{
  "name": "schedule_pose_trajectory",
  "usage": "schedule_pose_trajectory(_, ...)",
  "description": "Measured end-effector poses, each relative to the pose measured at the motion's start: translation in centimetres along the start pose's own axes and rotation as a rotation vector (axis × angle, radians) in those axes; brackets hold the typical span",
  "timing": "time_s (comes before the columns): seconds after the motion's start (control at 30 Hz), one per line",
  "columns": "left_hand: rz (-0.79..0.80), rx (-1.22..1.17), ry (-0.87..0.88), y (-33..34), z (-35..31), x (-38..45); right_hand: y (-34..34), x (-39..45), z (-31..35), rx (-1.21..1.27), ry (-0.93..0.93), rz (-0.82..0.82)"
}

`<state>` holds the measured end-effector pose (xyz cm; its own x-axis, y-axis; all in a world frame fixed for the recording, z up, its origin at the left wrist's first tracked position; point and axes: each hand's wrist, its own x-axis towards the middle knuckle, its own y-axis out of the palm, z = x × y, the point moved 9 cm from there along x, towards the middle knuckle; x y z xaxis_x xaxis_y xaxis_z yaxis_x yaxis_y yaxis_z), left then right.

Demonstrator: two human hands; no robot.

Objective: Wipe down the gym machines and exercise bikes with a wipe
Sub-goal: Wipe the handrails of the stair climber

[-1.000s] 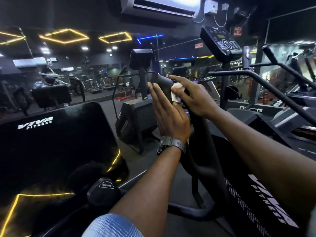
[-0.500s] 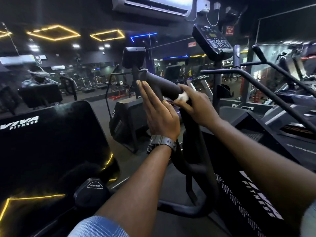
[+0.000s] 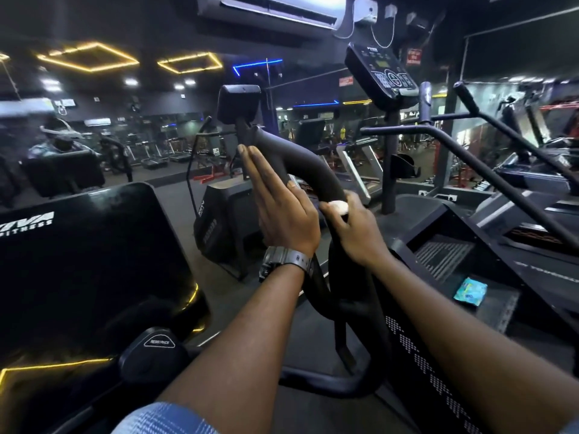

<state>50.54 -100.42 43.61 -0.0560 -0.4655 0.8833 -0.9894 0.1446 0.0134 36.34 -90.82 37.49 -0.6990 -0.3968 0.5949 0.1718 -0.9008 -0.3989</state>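
Note:
A thick black curved handlebar [image 3: 308,166] of an exercise machine rises in front of me toward a small black console [image 3: 239,103]. My left hand [image 3: 282,211] lies flat against the bar's left side, fingers straight and pointing up, a watch on the wrist. My right hand [image 3: 354,230] is wrapped round the bar lower down and presses a small white wipe [image 3: 340,206] against it. Only a bit of the wipe shows above the fingers.
A black shrouded machine [image 3: 81,264] with a resistance knob [image 3: 158,343] stands at my left. A stair machine with a console [image 3: 380,73] and long rails [image 3: 470,158] is at my right; a blue-green packet [image 3: 470,291] lies on its step. Mirrors and treadmills line the back.
My right hand has slid the wipe down the handlebar, from near the top of the curve to lower on it. My left hand has stayed flat on the bar's side.

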Motion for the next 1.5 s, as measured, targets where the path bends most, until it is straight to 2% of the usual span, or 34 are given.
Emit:
schedule_pose_trajectory(0.1,-0.004,0.005,-0.018,-0.1,0.0,0.0,0.3,-0.5,0.1,0.041,0.038,-0.011)
schedule_pose_trajectory(0.23,0.008,-0.017,-0.007,-0.1,-0.4,-0.1,0.5,3.3,6.3,-0.003,-0.186,0.002)
schedule_pose_trajectory(0.3,0.013,-0.024,-0.012,0.0,-0.4,-0.1,0.3,3.1,7.1,-0.070,-0.303,0.018)
schedule_pose_trajectory(0.37,0.002,-0.018,-0.011,-0.2,-0.5,-0.2,-0.2,1.0,4.7,-0.106,-0.334,0.012)
schedule_pose_trajectory(0.47,-0.009,-0.013,-0.022,-0.4,-0.4,-0.1,-1.1,-3.8,-0.8,-0.152,-0.209,-0.068)
schedule_pose_trajectory(0.53,-0.012,-0.011,-0.029,-0.5,-0.4,-0.1,-1.5,-4.4,-1.6,-0.202,-0.199,-0.111)
schedule_pose_trajectory(0.73,0.004,-0.020,-0.013,-0.2,-0.2,-0.1,-0.8,2.4,7.7,-0.195,-0.450,-0.144)
schedule_pose_trajectory(0.93,-0.005,-0.021,-0.023,-0.3,-0.2,-0.2,-2.5,-5.7,0.3,-0.280,-0.266,-0.274)
schedule_pose_trajectory(1.03,0.007,-0.017,-0.025,0.0,0.0,-0.1,-1.8,-5.5,0.7,-0.447,-0.346,-0.248)
schedule_pose_trajectory(1.17,0.027,-0.013,-0.025,0.2,0.1,-0.2,0.0,-1.5,4.5,-0.645,-0.625,-0.133)
schedule_pose_trajectory(1.23,0.026,-0.015,-0.025,0.1,0.1,-0.2,0.4,-2.4,3.9,-0.720,-0.699,-0.046)
schedule_pose_trajectory(1.4,0.011,-0.036,-0.017,0.1,0.1,-0.2,0.2,-8.5,-0.5,-0.956,-1.076,0.271)
schedule_pose_trajectory(1.5,0.024,-0.045,-0.015,0.4,0.2,-0.3,-0.3,-4.0,3.1,-0.959,-1.083,0.221)
